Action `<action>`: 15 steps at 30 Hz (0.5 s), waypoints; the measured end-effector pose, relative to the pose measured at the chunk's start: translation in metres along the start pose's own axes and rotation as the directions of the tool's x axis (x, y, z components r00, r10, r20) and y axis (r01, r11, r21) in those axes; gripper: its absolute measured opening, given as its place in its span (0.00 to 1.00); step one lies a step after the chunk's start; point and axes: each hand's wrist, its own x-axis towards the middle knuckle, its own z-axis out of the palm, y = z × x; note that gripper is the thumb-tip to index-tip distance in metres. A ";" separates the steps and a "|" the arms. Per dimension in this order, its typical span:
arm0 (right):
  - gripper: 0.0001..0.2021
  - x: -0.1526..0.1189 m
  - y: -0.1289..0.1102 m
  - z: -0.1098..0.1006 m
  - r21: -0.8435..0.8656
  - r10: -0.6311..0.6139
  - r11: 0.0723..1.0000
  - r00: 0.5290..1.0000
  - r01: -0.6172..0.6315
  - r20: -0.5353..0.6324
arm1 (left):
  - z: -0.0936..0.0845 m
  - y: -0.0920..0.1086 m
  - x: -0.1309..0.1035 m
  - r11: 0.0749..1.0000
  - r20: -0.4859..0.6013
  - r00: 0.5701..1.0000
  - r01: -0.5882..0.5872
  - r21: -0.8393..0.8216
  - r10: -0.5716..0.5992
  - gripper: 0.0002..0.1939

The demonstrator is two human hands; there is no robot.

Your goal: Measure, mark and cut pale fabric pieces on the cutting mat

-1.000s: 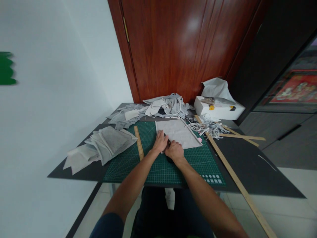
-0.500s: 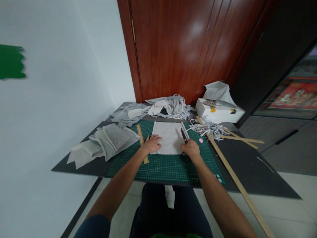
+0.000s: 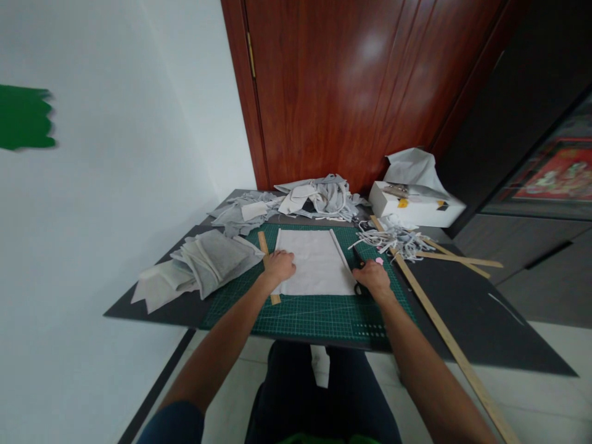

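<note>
1. Dark-grey flat counter (image 3: pixel 485 320), beneath the mat.
2. Green gridded rectangular cutting mat (image 3: pixel 314 314).
3. Off-white rectangular cloth (image 3: pixel 319 262), flat at the mat's centre.
4. Left hand (image 3: pixel 280 266), fingers extended, laid on the cloth left of the mat's centre.
5. Right hand (image 3: pixel 374 277), clamped on slim black scissors (image 3: pixel 357 257) toward the mat's right side.

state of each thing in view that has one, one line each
white cloth, laid flat
scissors, in right hand; open or shut unclear
left hand, on cloth's left side
cutting mat, flat
pale strips, tangled
door, appears shut
</note>
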 end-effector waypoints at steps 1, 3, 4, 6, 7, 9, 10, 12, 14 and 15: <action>0.22 0.000 0.001 0.000 -0.007 0.004 1.000 1.000 -0.004 -0.009 | 0.001 0.000 0.002 1.000 -0.012 1.000 0.011 -0.002 -0.011 0.14; 0.21 -0.001 0.002 0.001 -0.023 0.009 1.000 0.999 -0.010 -0.032 | 0.004 -0.003 0.006 0.999 -0.035 0.999 0.031 -0.011 -0.031 0.15; 0.21 -0.002 0.003 0.001 -0.031 0.011 0.999 0.999 -0.013 -0.046 | 0.006 -0.005 0.008 0.999 -0.047 0.998 0.040 -0.018 -0.041 0.15; 0.20 -0.005 0.003 0.001 -0.046 0.016 0.999 0.997 -0.019 -0.076 | 0.009 -0.009 0.010 0.998 -0.068 0.996 0.057 -0.033 -0.059 0.16; 0.20 -0.007 0.002 0.002 -0.054 0.016 0.998 0.996 -0.021 -0.092 | 0.010 -0.011 0.011 0.997 -0.078 0.995 0.066 -0.041 -0.069 0.16; 0.20 -0.009 -0.002 0.003 -0.061 -0.010 0.998 0.990 0.002 -0.141 | 0.011 -0.015 0.013 0.995 -0.100 0.991 0.084 -0.060 -0.090 0.16; 0.20 -0.009 -0.006 0.004 -0.055 -0.052 0.998 0.985 0.043 -0.166 | 0.011 -0.017 0.015 0.993 -0.111 0.988 0.097 -0.071 -0.104 0.17; 0.18 -0.008 -0.016 0.007 -0.027 -0.167 0.986 0.967 0.165 -0.192 | 0.010 -0.020 0.019 0.986 -0.133 0.980 0.133 -0.097 -0.146 0.19; 0.16 -0.003 -0.030 0.011 0.015 -0.267 0.961 0.947 0.275 -0.179 | 0.007 -0.024 0.024 0.974 -0.147 0.968 0.187 -0.131 -0.205 0.20; 0.15 0.001 -0.038 0.014 0.034 -0.290 0.953 0.943 0.300 -0.165 | 0.007 -0.026 0.027 0.965 -0.146 0.960 0.217 -0.150 -0.239 0.19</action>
